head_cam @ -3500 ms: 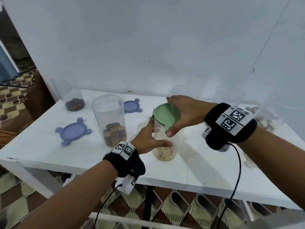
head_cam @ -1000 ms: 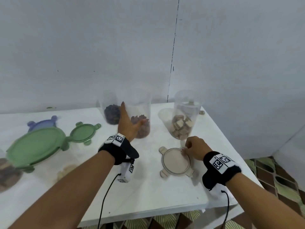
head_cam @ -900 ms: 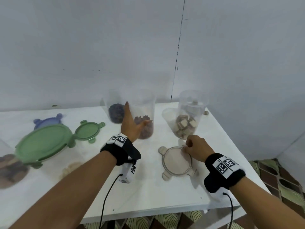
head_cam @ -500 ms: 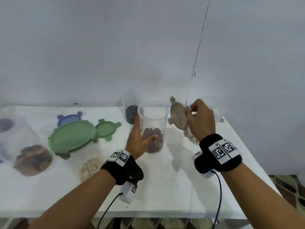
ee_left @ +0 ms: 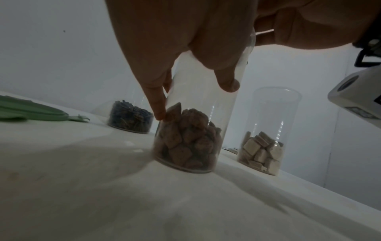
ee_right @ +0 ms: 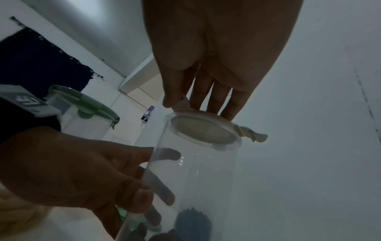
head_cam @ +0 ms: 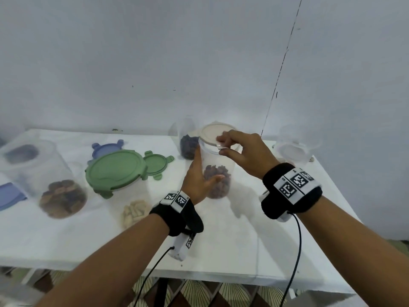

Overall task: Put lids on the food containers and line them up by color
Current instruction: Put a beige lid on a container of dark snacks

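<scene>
At the white desk's (head_cam: 254,240) centre, the left hand (head_cam: 199,178) clasps a tall clear plastic container of brown chunks (head_cam: 218,171); the right hand (head_cam: 245,151) pinches a round beige lid (head_cam: 213,134) atop it, green-lidded container (head_cam: 115,168) at 9 o'clock.

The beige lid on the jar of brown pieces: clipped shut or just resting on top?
Resting on the rim, not clipped. The beige lid covers the jar, but its tabs stick outward, and the right hand pinches one.

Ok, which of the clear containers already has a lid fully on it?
The wide one with the green lid, left of the hands. The beige lid is only being set on the tall jar; the others stand open.
</scene>
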Available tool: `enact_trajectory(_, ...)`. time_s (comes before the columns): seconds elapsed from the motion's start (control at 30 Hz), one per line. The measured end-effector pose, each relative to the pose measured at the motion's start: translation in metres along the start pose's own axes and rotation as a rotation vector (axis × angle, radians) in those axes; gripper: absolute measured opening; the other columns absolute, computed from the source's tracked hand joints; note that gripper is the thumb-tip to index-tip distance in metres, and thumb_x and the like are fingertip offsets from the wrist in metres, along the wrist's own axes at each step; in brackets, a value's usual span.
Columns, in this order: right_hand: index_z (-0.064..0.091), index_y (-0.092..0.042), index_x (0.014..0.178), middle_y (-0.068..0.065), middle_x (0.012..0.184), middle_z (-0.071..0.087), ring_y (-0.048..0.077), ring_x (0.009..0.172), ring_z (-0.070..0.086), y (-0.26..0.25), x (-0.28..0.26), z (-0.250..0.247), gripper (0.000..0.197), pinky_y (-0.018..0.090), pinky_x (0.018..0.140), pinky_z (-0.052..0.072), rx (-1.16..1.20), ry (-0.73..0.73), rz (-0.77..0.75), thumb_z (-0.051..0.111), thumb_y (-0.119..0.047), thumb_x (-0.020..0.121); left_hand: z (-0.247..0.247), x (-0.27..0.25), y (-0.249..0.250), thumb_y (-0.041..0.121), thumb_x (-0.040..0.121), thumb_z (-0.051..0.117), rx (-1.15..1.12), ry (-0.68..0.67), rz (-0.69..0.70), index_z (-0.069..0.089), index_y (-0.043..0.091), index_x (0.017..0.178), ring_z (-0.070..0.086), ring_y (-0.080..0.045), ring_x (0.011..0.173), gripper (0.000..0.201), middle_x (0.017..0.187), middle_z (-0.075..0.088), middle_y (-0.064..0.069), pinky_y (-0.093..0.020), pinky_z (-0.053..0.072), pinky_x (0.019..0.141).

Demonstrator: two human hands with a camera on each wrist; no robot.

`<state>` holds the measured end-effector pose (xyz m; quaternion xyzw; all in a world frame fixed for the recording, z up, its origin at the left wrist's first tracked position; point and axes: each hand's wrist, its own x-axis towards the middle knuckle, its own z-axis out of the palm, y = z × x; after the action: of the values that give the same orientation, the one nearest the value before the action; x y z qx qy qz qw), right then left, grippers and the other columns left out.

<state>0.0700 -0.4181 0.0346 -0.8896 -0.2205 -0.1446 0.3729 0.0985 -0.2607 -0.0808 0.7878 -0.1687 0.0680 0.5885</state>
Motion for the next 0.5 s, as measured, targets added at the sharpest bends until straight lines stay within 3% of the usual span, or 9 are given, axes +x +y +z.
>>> enact_trajectory(0.07,0.059,-0.006,0.08,-0.001,0.107,0.072,0.014,0.106,0.066,-0.004,-0.002,-0.001,0.015,0.036,0.092,0.049,-0.079,-0.034,-0.021,0.07,-0.016,0.082,0.001,0.001,-0.001,0.048,0.07,0.072,0.003,0.006,0.007,0.013,0.025,0.152,0.047,-0.012,0.128,0.104,0.147,0.044,0.004,0.001,0.032,0.095)
enact_trajectory(0.13,0.058,-0.012,0.077,-0.004,0.104,0.073,0.014,0.099,0.068,-0.009,-0.004,-0.001,0.014,0.043,0.085,0.052,-0.15,-0.047,-0.035,0.07,-0.019,0.081,0.002,0.002,-0.001,0.056,0.067,0.07,0.003,0.004,0.01,0.014,0.024,0.153,0.047,-0.01,0.124,0.107,0.147,0.044,0.006,0.001,0.033,0.093)
enact_trajectory(0.23,0.054,-0.021,0.073,-0.003,0.102,0.074,0.015,0.096,0.069,-0.015,-0.004,-0.002,0.018,0.043,0.082,0.052,-0.165,-0.052,-0.036,0.069,-0.02,0.081,0.002,0.001,-0.002,0.061,0.064,0.066,-0.004,0.003,0.0,0.013,0.025,0.153,0.048,-0.012,0.124,0.11,0.147,0.044,0.007,-0.011,0.038,0.096)
enact_trajectory(0.33,0.048,-0.026,0.069,-0.001,0.097,0.075,0.02,0.094,0.069,-0.019,0.0,-0.005,0.025,0.043,0.081,0.052,-0.214,-0.095,-0.04,0.069,-0.022,0.081,0.002,0.002,-0.002,0.06,0.064,0.067,-0.007,0.011,0.005,0.017,0.026,0.152,0.051,-0.012,0.123,0.107,0.144,0.048,0.007,0.0,0.035,0.091)
enact_trajectory(0.4,0.041,-0.033,0.063,-0.003,0.097,0.075,0.021,0.092,0.069,-0.022,0.003,-0.008,0.034,0.042,0.079,0.053,-0.262,-0.119,-0.034,0.068,-0.023,0.081,0.002,0.002,-0.002,0.059,0.064,0.068,0.006,0.008,0.0,0.016,0.027,0.152,0.05,-0.012,0.123,0.108,0.144,0.047,0.007,0.0,0.035,0.091)
enact_trajectory(0.5,0.04,-0.032,0.064,-0.004,0.098,0.075,0.023,0.092,0.068,-0.022,0.007,-0.01,0.033,0.041,0.078,0.052,-0.32,-0.149,-0.033,0.067,-0.023,0.081,0.001,0.002,-0.003,0.065,0.062,0.065,0.03,-0.003,-0.007,0.011,0.026,0.154,0.049,-0.014,0.124,0.113,0.147,0.044,0.006,-0.017,0.038,0.099)
